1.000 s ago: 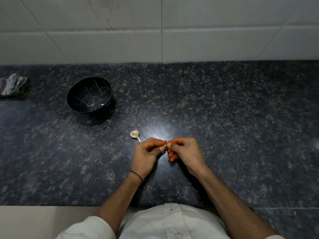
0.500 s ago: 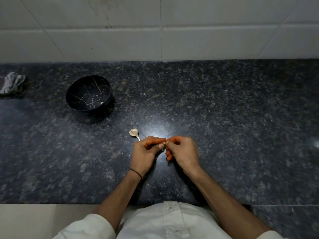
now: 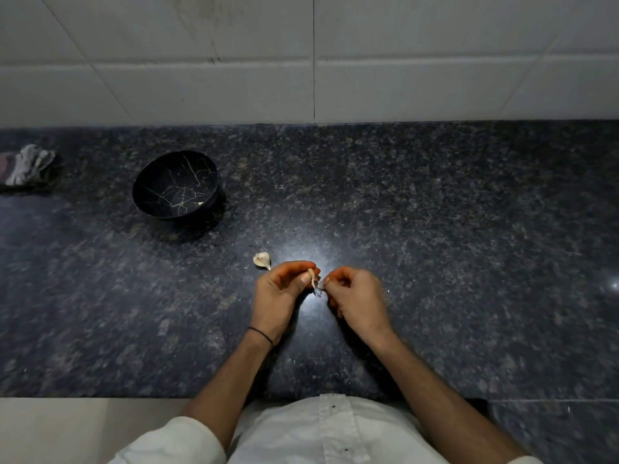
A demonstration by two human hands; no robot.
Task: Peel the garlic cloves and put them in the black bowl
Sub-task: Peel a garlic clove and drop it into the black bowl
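My left hand [image 3: 279, 298] pinches a small garlic clove [image 3: 311, 275] between thumb and fingers above the dark granite counter. My right hand [image 3: 358, 298] pinches a thin strip of papery skin [image 3: 318, 289] that hangs off the clove. The two hands sit a little apart. A black bowl [image 3: 157, 177] with gold crack lines stands at the back left, with a small pale piece [image 3: 201, 203] inside near its right wall. A piece of garlic with a stem [image 3: 262, 260] lies on the counter just left of my left hand.
A crumpled grey cloth [image 3: 28, 165] lies at the far left of the counter [image 3: 435, 246]. White wall tiles [image 3: 301, 61] rise behind the counter. The counter's front edge runs just in front of my white shirt [image 3: 318, 430].
My hands have drawn apart: the right hand has pulled a strip of skin away from the clove, which stays in my left hand.
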